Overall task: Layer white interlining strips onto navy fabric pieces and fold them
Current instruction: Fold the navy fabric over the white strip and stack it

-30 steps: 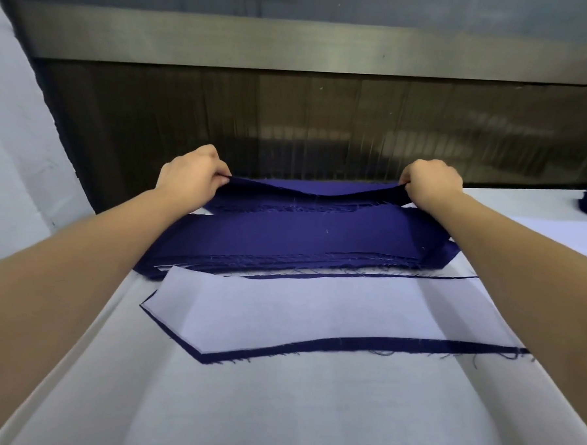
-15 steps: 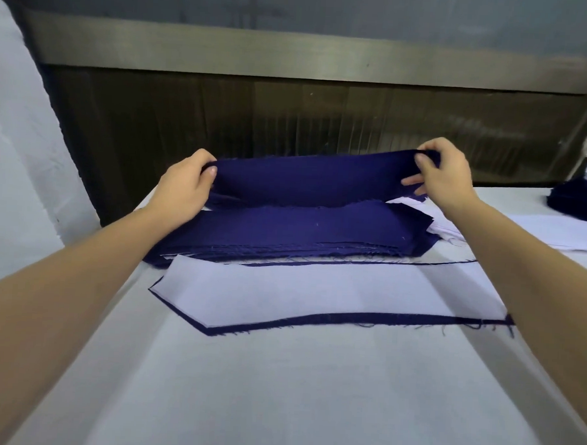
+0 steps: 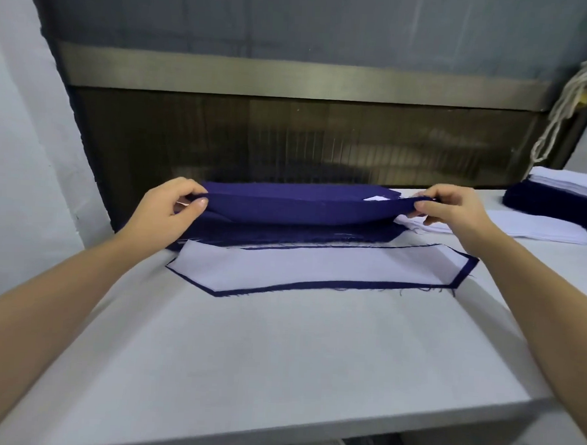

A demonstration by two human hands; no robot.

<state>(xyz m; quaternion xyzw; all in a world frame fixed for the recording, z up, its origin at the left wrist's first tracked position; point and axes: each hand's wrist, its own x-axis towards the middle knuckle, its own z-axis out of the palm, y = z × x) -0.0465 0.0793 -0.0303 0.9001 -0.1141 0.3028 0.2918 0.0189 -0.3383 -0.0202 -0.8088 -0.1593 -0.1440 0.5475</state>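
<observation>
Navy piece (image 3: 296, 205) lowered level over stack (image 3: 284, 233), left hand (image 3: 163, 208) and right hand (image 3: 456, 210) each pinching an end edge

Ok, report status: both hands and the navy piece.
Left hand, right hand: each pinches one end of long navy fabric piece. Piece held above navy stack. White-interlined navy piece lies flat nearer, untouched.

Surface: a flat table (image 3: 278, 351) covered in white cloth reached back to a dark panel (image 3: 289, 144).
Front centre: a long navy fabric piece with angled ends (image 3: 316, 285) lay flat; a white interlining strip (image 3: 317, 269) lay on it, leaving a thin navy border.
Behind: a stack of navy fabric pieces (image 3: 284, 234) sat just beyond it.
Right: loose white interlining sheets (image 3: 530, 228) lay flat near the stack's right end.
Far right: a pile of navy pieces topped with white ones (image 3: 558, 198) stood by the back edge.
</observation>
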